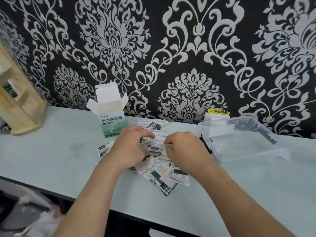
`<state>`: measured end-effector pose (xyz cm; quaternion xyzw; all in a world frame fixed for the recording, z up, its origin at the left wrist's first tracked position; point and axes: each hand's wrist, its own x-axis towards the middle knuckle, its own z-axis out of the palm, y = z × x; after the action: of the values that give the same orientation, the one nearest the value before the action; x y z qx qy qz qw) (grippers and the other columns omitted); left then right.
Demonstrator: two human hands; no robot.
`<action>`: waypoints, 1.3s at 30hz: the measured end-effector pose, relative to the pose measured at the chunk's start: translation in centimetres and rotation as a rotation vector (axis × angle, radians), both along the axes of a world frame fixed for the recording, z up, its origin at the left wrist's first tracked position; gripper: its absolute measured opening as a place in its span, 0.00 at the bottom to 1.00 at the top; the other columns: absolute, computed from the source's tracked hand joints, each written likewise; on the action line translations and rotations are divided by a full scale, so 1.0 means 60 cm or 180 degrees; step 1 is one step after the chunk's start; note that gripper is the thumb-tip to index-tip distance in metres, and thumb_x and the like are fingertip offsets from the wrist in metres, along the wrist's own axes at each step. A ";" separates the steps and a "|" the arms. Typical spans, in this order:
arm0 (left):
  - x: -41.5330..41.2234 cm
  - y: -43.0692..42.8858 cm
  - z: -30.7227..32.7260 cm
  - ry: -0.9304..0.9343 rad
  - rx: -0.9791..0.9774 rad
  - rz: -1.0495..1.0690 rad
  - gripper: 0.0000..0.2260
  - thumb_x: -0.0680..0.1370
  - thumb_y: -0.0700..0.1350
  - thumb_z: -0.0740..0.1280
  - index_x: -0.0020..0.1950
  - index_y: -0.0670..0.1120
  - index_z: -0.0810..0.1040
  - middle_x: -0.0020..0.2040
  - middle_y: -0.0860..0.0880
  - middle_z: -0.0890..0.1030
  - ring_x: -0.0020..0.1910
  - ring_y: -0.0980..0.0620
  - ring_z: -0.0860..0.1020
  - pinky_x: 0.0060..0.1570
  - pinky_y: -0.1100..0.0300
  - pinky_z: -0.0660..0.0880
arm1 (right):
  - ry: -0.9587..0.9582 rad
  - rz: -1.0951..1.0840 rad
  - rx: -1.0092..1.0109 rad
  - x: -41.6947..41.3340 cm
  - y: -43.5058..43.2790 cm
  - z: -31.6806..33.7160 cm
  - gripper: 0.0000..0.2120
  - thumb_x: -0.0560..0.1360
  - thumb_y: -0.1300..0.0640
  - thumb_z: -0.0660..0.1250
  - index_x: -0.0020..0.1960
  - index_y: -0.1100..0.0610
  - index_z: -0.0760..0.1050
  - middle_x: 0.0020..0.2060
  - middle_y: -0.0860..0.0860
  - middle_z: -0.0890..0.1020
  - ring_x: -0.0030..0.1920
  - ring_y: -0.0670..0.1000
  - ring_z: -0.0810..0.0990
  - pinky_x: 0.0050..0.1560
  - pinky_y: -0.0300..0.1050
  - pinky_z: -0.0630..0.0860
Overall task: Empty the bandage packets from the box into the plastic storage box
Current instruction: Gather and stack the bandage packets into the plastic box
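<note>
open box [112,127] upright, packets [164,175] heaped outside

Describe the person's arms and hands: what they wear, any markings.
The left forearm and right forearm are bare to the frame's edge; no sleeves show. The left hand and right hand show no gloves, rings, watch or bracelet.

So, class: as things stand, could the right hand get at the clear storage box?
Probably yes. The storage box stands open just beside the right hand, with nothing between them, though that hand grips bandage packets.
</note>
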<state>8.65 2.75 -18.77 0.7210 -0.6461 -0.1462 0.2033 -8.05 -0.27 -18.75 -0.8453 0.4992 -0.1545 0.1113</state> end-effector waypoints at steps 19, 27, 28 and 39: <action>0.005 -0.001 0.016 0.0237 -0.0274 -0.0220 0.08 0.77 0.42 0.70 0.49 0.55 0.85 0.46 0.56 0.83 0.46 0.52 0.80 0.54 0.54 0.77 | -0.0115 -0.0168 0.0609 -0.015 0.001 0.011 0.13 0.78 0.61 0.56 0.58 0.59 0.77 0.52 0.57 0.82 0.52 0.59 0.78 0.52 0.50 0.77; 0.000 0.009 0.035 0.1076 -0.0829 -0.0331 0.15 0.77 0.39 0.69 0.42 0.61 0.82 0.42 0.53 0.84 0.44 0.50 0.81 0.50 0.49 0.78 | -0.2258 0.0397 0.2461 -0.010 0.004 0.029 0.22 0.80 0.41 0.56 0.57 0.56 0.79 0.44 0.57 0.86 0.43 0.55 0.85 0.54 0.52 0.80; -0.003 0.007 0.033 0.1149 -0.0860 -0.0352 0.16 0.77 0.38 0.69 0.43 0.61 0.82 0.42 0.53 0.83 0.44 0.49 0.81 0.50 0.47 0.78 | -0.2508 0.0422 0.2809 -0.010 0.004 0.028 0.22 0.80 0.41 0.56 0.59 0.57 0.78 0.46 0.58 0.85 0.43 0.54 0.84 0.54 0.51 0.80; -0.014 0.001 0.039 0.2319 -0.0855 -0.0273 0.21 0.73 0.33 0.72 0.56 0.58 0.83 0.40 0.53 0.79 0.41 0.48 0.81 0.48 0.51 0.81 | -0.3652 0.0445 0.4556 -0.031 -0.006 0.040 0.16 0.80 0.57 0.57 0.62 0.63 0.75 0.52 0.65 0.81 0.33 0.51 0.75 0.29 0.39 0.73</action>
<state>7.80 2.79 -16.43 0.5612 -0.5746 -0.3150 0.5057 -9.93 -0.62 -16.34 -0.3968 0.2918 -0.1973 0.8476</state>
